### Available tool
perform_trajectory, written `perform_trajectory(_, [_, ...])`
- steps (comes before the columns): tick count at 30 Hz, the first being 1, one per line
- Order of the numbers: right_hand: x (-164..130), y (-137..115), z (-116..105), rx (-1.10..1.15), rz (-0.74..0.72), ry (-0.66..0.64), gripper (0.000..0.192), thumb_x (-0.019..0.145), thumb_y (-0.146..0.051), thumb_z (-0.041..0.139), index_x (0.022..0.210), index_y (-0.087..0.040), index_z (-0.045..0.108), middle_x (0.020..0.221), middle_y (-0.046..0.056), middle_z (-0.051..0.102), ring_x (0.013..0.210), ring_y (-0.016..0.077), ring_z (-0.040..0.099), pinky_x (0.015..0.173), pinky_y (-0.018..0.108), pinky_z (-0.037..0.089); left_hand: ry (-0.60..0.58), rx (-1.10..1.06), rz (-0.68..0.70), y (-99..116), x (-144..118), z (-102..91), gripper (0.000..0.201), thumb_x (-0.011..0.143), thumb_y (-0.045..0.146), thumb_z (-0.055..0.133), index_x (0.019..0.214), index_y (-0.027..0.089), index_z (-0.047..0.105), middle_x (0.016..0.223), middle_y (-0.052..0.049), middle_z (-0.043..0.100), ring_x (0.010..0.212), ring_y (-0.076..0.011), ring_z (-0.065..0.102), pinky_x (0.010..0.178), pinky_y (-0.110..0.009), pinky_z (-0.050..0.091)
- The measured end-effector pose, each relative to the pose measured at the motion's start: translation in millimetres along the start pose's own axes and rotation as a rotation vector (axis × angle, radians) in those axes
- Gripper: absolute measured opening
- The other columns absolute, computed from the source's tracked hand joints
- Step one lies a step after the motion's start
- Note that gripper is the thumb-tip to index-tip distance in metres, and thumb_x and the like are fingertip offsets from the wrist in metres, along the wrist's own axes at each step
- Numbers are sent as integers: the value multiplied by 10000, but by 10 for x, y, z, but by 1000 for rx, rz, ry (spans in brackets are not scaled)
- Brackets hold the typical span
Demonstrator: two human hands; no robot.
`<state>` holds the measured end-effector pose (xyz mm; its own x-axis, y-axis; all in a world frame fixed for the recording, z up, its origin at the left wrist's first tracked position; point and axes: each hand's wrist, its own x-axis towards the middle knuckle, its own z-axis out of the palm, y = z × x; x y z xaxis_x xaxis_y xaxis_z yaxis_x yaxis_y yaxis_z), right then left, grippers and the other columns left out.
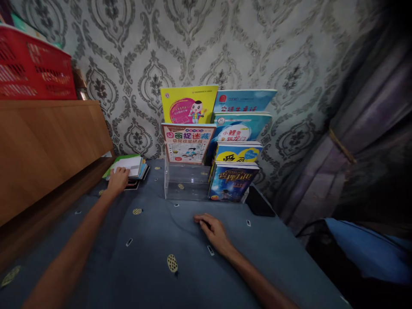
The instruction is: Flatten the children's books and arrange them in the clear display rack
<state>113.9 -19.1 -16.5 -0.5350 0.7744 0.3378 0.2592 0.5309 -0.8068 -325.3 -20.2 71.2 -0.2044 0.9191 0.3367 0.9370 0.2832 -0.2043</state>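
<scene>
My left hand [119, 179] is at the pile of books on the left, its bent fingers gripping the near edge of a white-topped book [130, 165]. Beneath lie several more books [143, 171] with green, blue and dark edges. My right hand [215, 231] rests on the cloth with loosely curled fingers and holds nothing. Beyond it stands a clear tiered book rack [186, 191]. On its left side are a yellow book [172, 103] and a picture-puzzle book [189, 154]; below them two tiers show bare. Its right side carries blue books, with a dark blue book [233, 184] in front.
A dark phone-like slab [260, 204] lies right of the rack. The blue-grey cloth [148, 253] has a pineapple print. A wooden cabinet [48, 146] with a red basket [35, 68] borders the left; a curtain [318, 171] hangs at the right, above a blue item [367, 249].
</scene>
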Motion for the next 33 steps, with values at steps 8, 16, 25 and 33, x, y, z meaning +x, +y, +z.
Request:
perform_trajectory(8, [3, -3, 5, -28, -7, 2, 319, 910, -278, 486, 1026, -216, 777, 1010, 104, 775, 986, 278, 713, 935, 459, 547, -78, 38, 20, 62, -33, -129, 474, 882, 53, 328, 1210, 142, 658, 1239, -207, 698, 1151, -348, 641, 1043, -579, 388])
perform_trajectory(16, [-5, -47, 5, 3, -27, -4, 304, 903, -245, 490, 1014, -224, 772, 1053, 108, 771, 1002, 281, 714, 920, 451, 558, -192, 61, 97, 325, -388, -229, 401, 882, 90, 402, 1178, 120, 671, 1124, -235, 726, 1081, -355, 680, 942, -494, 450])
perform_trajectory(25, [-6, -64, 6, 11, -29, -11, 280, 911, -240, 505, 1006, -218, 767, 1062, 102, 768, 1016, 265, 709, 932, 433, 551, -346, -58, 168, 680, -900, -206, 376, 969, 330, 463, 1283, 229, 644, 1075, -155, 760, 1006, -301, 722, 847, -381, 493])
perform_trajectory(33, [-22, -43, 20, 4, -24, -4, 279, 902, -203, 515, 1030, -216, 762, 1096, 102, 763, 1045, 260, 704, 962, 439, 540, -281, -197, -12, 374, -793, 91, 552, 985, 456, 361, 1429, 186, 548, 1477, -164, 562, 1376, -324, 514, 1059, -451, 443])
